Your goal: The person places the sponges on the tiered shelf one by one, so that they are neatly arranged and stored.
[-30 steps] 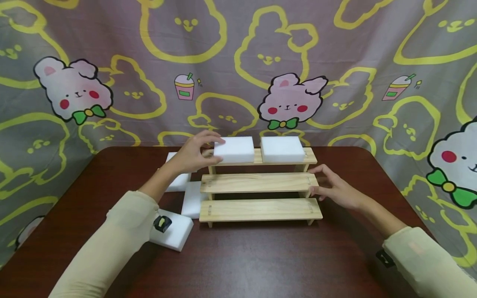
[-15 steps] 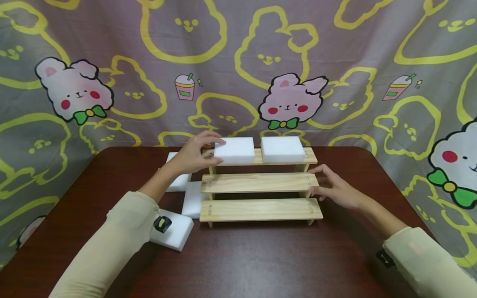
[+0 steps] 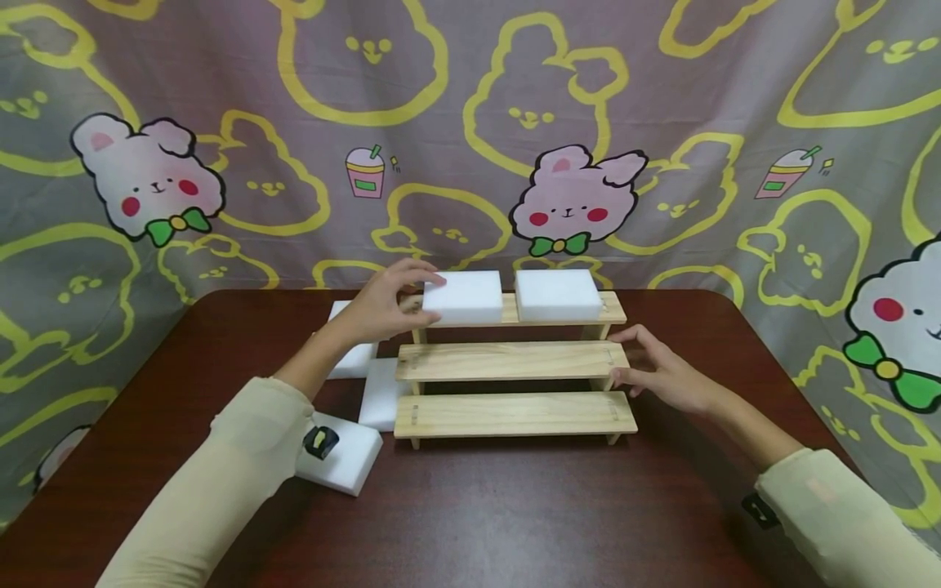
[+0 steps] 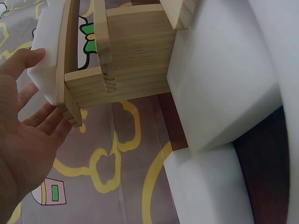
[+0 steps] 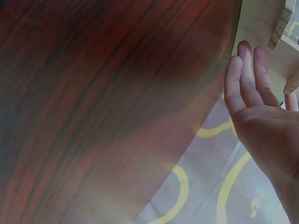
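Observation:
A three-tier wooden display rack stands on the table. Two white foam blocks lie side by side on its top tier. My left hand pinches the outer end of the left foam block, thumb in front and forefinger behind. In the left wrist view the thumb lies on that block, with the other fingers beside the end of the tier. The right foam block lies untouched, a narrow gap between them. At the rack's right end my right hand holds the middle tier's end between thumb and fingers.
Several more white foam blocks lie on the dark wooden table left of the rack: a near one, one against the rack, and others farther back, partly behind my left arm. A patterned curtain hangs behind the table.

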Tool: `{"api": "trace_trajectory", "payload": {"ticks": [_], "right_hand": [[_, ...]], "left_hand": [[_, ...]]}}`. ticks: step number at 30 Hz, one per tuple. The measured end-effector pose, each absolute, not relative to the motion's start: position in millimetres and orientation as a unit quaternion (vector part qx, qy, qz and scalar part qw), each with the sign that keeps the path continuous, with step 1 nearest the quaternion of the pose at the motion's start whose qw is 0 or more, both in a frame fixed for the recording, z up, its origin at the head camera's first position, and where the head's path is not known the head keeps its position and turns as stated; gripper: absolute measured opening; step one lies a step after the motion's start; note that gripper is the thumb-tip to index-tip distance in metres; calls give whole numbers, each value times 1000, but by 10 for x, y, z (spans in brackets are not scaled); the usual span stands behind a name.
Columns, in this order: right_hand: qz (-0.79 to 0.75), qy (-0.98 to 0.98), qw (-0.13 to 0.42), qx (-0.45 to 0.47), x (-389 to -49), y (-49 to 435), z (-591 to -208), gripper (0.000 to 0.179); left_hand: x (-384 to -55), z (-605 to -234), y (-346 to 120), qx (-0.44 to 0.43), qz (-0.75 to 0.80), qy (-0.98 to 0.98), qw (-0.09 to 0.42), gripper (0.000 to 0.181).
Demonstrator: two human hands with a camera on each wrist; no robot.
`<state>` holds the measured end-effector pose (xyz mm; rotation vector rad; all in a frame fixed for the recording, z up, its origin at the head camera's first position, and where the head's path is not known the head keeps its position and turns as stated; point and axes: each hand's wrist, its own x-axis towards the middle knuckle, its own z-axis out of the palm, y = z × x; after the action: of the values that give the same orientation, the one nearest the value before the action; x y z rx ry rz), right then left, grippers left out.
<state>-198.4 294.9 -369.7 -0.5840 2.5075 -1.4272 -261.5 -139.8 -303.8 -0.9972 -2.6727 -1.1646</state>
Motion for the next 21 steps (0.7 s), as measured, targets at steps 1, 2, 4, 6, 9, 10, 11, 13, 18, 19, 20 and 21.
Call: {"api": "trace_trajectory", "payload": {"ticks": [1, 2, 4, 6, 9, 10, 11, 13, 18, 19, 20, 21], "right_hand": [[-482, 848, 99, -197, -1983, 2948, -3696, 46], [-482, 848, 99, -197, -1983, 2947, -3695, 46], [-482, 848, 99, -198, -1982, 2945, -3693, 46], [-482, 848, 98, -198, -1983, 2943, -3692, 46], [-481, 848, 98, -199, -1984, 2941, -3693, 46], [-481, 848, 98, -199, -1984, 2940, -3694, 46], [-481, 848, 97, -199, -1984, 2940, -3694, 46], [-481, 849, 97, -199, -1985, 2941, -3696, 46], [-482, 848, 97, -197, -1984, 2942, -3698, 46], [-482, 848, 97, -197, -1983, 2943, -3698, 46], [-483, 848, 97, -198, -1982, 2944, -3699, 46], [-483, 847, 97, -198, -1981, 2945, -3700, 46]], "left_hand": [[-2614, -3035, -1400, -323, -377, -868, 29, 49], [-2615, -3034, -1401, -323, -377, -868, 28, 49], [-2616, -3033, -1404, -323, -375, -868, 28, 49], [-2617, -3032, -1410, -325, -375, -868, 30, 49], [-2618, -3036, -1424, -327, -375, -867, 32, 49], [-2615, -3036, -1431, -327, -375, -867, 33, 50], [-2611, -3035, -1440, -327, -375, -867, 33, 50], [-2602, -3034, -1463, -323, -375, -868, 32, 52], [-2556, -3014, -1545, -315, -375, -871, 40, 54], [-2546, -3011, -1567, -313, -376, -871, 43, 54], [-2533, -3006, -1592, -311, -376, -872, 45, 55], [-2519, -3002, -1617, -308, -374, -874, 48, 55]]}}
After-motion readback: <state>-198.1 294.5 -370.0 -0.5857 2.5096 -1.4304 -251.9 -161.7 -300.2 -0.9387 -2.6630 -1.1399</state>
